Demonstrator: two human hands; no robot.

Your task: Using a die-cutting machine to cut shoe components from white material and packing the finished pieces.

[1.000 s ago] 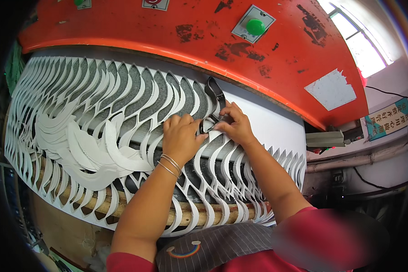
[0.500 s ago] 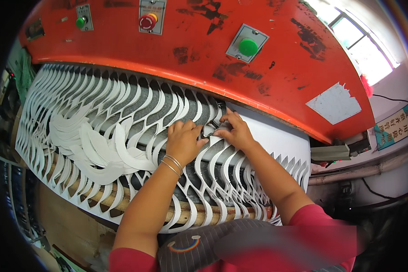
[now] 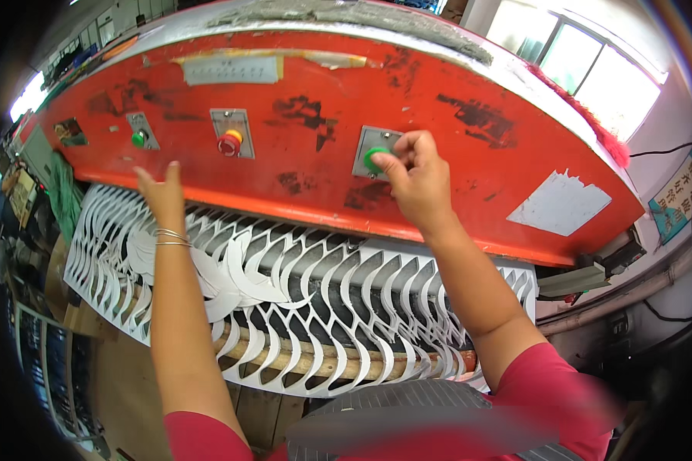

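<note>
Up at the red machine front (image 3: 323, 92), my right hand (image 3: 423, 177) has its thumb against the large green push button (image 3: 377, 160) and its fingers curled. My left hand (image 3: 163, 196) is raised in front of the machine's lower edge, thumb and finger apart, holding nothing. It sits just below the small green button (image 3: 139, 138), apart from it. Beneath both arms lies white sheet material (image 3: 346, 330) cut into rows of curved openings. Loose white crescent pieces (image 3: 242, 280) are heaped on its left half. The black-rimmed metal cutter is not clearly visible under the machine's edge.
A red emergency-stop knob (image 3: 229, 143) stands between the two green buttons. The machine's lower edge (image 3: 284, 219) overhangs the sheet. A wooden bar (image 3: 284, 359) shows through the openings near my body. Metal racking (image 3: 46, 361) stands at the left.
Both hands have left the metal cutter on the sheet. My right hand rose to the large green button, my left moved left and up. The view has tilted up, showing more of the machine.
</note>
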